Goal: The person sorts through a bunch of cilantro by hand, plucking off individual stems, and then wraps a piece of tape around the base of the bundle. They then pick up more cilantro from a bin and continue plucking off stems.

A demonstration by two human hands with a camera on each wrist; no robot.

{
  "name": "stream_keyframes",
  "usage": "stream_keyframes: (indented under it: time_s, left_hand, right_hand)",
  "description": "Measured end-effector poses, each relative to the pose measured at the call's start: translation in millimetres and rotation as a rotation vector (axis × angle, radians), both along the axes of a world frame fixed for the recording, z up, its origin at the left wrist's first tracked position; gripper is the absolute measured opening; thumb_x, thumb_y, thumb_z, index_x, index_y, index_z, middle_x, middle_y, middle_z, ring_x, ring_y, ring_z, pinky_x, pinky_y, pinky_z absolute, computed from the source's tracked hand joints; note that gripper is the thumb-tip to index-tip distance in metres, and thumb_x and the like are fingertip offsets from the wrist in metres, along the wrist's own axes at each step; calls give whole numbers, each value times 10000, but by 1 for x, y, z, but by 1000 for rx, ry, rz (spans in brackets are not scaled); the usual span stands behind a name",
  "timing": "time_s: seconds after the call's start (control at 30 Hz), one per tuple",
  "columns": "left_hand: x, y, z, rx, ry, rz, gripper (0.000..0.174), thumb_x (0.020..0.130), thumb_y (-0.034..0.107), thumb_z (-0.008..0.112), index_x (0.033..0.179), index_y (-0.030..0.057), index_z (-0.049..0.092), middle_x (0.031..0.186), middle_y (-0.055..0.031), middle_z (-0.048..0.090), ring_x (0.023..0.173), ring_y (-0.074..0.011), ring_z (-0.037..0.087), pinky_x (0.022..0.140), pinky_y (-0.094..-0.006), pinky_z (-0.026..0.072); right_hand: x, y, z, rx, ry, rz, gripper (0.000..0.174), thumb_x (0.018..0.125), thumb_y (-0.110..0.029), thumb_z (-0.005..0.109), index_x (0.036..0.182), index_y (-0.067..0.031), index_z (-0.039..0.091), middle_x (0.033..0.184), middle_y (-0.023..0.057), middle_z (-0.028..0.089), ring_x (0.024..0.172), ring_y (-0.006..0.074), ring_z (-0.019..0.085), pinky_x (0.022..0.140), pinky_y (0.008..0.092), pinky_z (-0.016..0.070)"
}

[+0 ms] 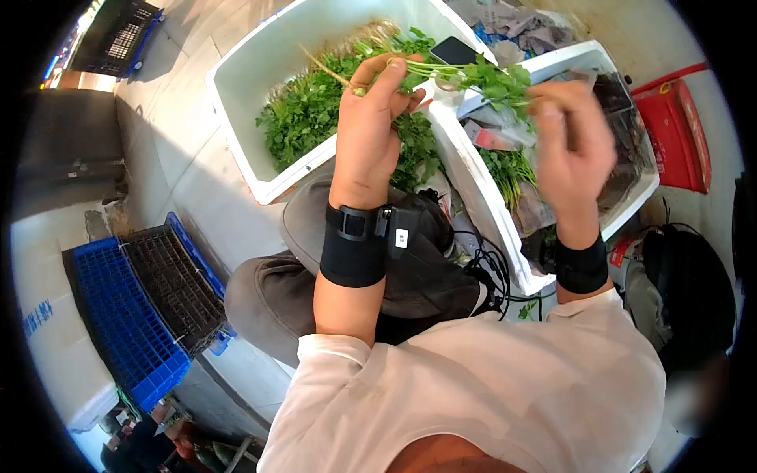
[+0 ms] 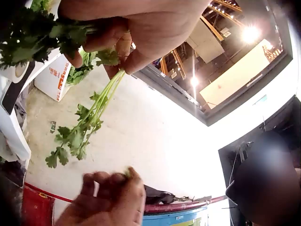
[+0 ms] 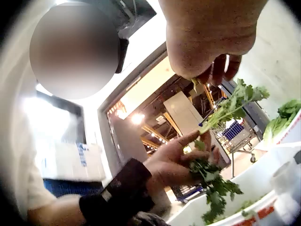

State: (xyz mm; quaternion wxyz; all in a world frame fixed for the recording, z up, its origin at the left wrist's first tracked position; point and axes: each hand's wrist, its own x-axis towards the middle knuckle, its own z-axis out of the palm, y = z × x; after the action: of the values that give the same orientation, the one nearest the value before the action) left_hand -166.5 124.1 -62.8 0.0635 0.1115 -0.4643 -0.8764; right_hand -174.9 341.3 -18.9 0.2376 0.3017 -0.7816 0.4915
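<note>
Thumb and fingers of the left hand (image 1: 371,118) pinch thin green stems, whose leaves (image 1: 505,83) point toward the right hand. In the left wrist view the stems (image 2: 104,96) hang from the left fingertips, and a darker leafy clump (image 2: 40,35) sits against the other fingers. The right hand (image 1: 576,150) is blurred in the head view, apart from the stems, fingers bent. Between its fingertips a small yellow-green bit (image 3: 195,84) shows in the right wrist view. Under the left hand a white foam box (image 1: 236,150) holds many rooted leafy greens (image 1: 296,118).
A dark phone (image 1: 453,51) lies at the foam box's edge. A second foam box (image 1: 465,169) with greens and plastic wrapping stands in front of the knees. To the right are a red container (image 1: 670,134) and a black bag (image 1: 690,292); blue crates (image 1: 126,307) stand left.
</note>
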Motion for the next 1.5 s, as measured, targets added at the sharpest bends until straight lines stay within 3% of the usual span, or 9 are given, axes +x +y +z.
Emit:
stream_keyframes:
  time_s: [0.1, 0.37, 0.43, 0.57, 0.83, 0.93, 1.07, 1.3, 1.5]
  left_hand:
    - [4, -5, 3, 22, 2, 27, 216, 1009, 206, 610, 1139, 39, 652, 1090, -36, 669, 831, -122, 612, 889, -373, 560]
    - [1, 1, 2, 245, 6, 1, 250, 1012, 251, 622, 1196, 82, 631, 1185, -28, 647, 955, -157, 650, 876, -362, 552]
    - [3, 7, 3, 207, 58, 23, 221, 1001, 206, 649, 1168, 67, 607, 1256, -86, 667, 973, -147, 647, 873, -348, 533]
    - [3, 9, -3, 96, 106, 35, 231, 995, 206, 672, 1161, 47, 655, 1123, -53, 707, 941, -104, 638, 858, -305, 525]
    - [2, 20, -1, -169, 167, 63, 246, 947, 97, 713, 1165, -2, 657, 1005, -69, 728, 935, -119, 668, 801, -263, 528]
    - [1, 20, -6, -425, 249, 182, 223, 961, 119, 710, 1141, -9, 676, 1070, -76, 728, 883, -78, 669, 616, -208, 493]
    - [1, 17, -8, -453, 156, 150, 188, 934, 106, 738, 1070, -20, 702, 1014, -52, 724, 779, -46, 639, 546, -184, 439]
    - [-4, 20, -17, -559, 232, 156, 160, 922, 79, 735, 1040, -27, 710, 962, -37, 713, 709, -20, 563, 637, -199, 524]
    - [-3, 20, -18, -659, 245, 280, 135, 924, 82, 729, 1001, -29, 719, 921, -25, 710, 683, -17, 542, 581, -195, 471]
  right_hand:
    - [0, -16, -9, 367, 11, 6, 206, 898, -24, 680, 1100, -23, 722, 1023, 111, 648, 867, 258, 641, 776, 338, 521]
    - [-1, -55, -6, 152, -161, 82, 267, 844, -22, 744, 1110, -24, 717, 986, 120, 639, 888, 284, 655, 755, 364, 529]
    - [-2, -62, -6, 133, -172, 67, 255, 840, -34, 753, 1092, -26, 721, 1054, 112, 640, 833, 278, 653, 724, 359, 528]
    - [1, -73, -3, 155, 42, -146, 276, 858, -81, 749, 1133, -63, 720, 1255, 90, 604, 722, 246, 630, 659, 366, 519]
    - [-17, -58, -8, 358, -96, -158, 227, 902, -160, 715, 1122, -108, 737, 875, 101, 698, 743, 331, 682, 642, 404, 527]
    - [-21, -51, -10, 370, -112, -140, 179, 902, -159, 715, 1066, -97, 755, 895, 94, 704, 757, 337, 684, 651, 408, 531]
    - [-22, -47, -11, 422, -152, -134, 166, 899, -168, 716, 1043, -100, 762, 887, 94, 706, 774, 338, 687, 660, 411, 533]
    - [-21, -48, -13, 451, -186, -166, 161, 900, -179, 709, 1032, -106, 766, 890, 95, 707, 784, 337, 687, 670, 416, 534]
    - [-22, -47, -14, 448, -178, -172, 156, 901, -181, 705, 1025, -113, 769, 923, 93, 713, 807, 339, 686, 686, 416, 537]
